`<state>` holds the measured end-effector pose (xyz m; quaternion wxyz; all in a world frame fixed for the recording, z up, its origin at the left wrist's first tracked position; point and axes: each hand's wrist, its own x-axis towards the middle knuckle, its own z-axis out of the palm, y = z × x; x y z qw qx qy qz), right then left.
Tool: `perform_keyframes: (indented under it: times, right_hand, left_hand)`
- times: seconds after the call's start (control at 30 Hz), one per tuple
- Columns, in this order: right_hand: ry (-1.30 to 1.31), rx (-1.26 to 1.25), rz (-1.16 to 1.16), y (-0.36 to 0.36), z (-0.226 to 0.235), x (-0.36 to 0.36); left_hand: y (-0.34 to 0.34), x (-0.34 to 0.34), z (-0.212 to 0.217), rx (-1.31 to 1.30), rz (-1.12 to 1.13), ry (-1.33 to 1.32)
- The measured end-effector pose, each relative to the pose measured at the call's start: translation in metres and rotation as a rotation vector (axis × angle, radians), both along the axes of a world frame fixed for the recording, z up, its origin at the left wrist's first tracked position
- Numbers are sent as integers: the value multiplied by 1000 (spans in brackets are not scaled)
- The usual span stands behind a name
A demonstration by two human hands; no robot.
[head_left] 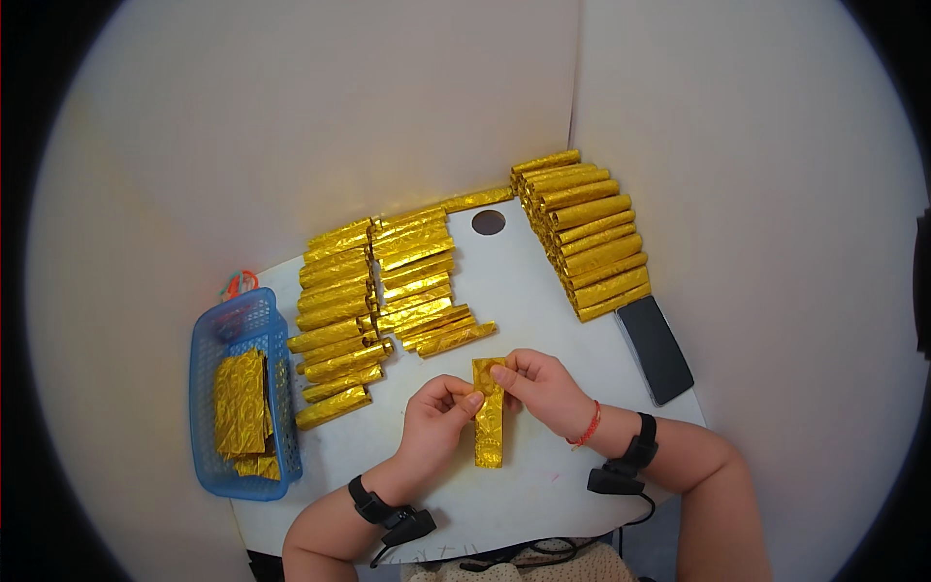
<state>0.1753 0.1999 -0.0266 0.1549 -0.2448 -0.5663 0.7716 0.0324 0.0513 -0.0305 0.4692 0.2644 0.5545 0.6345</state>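
Note:
A narrow strip of gold foil paper [489, 427] lies lengthwise on the white table [543, 320], partly folded. My left hand [436, 417] pinches its left edge near the top. My right hand [543, 388] pinches its upper right edge. Both wrists wear black bands with small devices; the right wrist also has a red string. Rolled gold foil tubes lie in rows: two columns [378, 291] beyond my left hand and a stacked column [587, 233] at the far right.
A blue plastic basket [208, 388] with flat gold foil sheets [242, 407] stands at the table's left edge. A dark phone [657, 349] lies at the right edge. A round hole [488, 222] is in the tabletop. White walls enclose the back.

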Motion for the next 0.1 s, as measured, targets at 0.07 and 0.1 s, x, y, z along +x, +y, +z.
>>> perform_keyframes:
  times: [0.07,0.1]
  right_hand:
    - [-17,84,59,3,-7,0]
    - [10,125,57,2,-9,0]
  left_hand:
    - [0,0,-1,-32,21,14]
    - [1,0,-1,-25,24,12]
